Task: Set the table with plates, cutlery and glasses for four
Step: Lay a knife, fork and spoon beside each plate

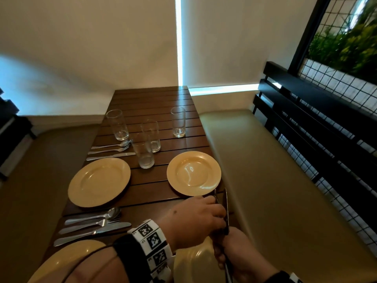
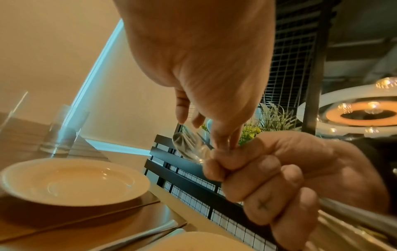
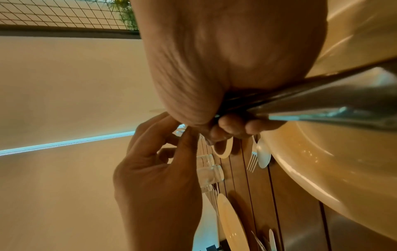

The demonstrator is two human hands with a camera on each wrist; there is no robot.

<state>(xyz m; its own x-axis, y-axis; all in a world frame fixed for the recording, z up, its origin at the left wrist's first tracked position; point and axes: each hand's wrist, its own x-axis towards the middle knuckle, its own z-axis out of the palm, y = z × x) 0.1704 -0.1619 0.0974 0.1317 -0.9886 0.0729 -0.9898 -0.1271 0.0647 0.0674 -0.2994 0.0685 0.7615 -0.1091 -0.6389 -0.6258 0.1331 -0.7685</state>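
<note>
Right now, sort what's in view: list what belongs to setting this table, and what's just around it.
Job:
- four plates, e.g. far-right plate
- four glasses, e.g.
- cutlery sets on the left
- cutlery bundle gripped by right hand, left hand picking from it
- table

Around it:
- bench seat
- wire-mesh screen
- plants

Yellow plates [image 1: 99, 181], brown slatted table [image 1: 151, 103]
</note>
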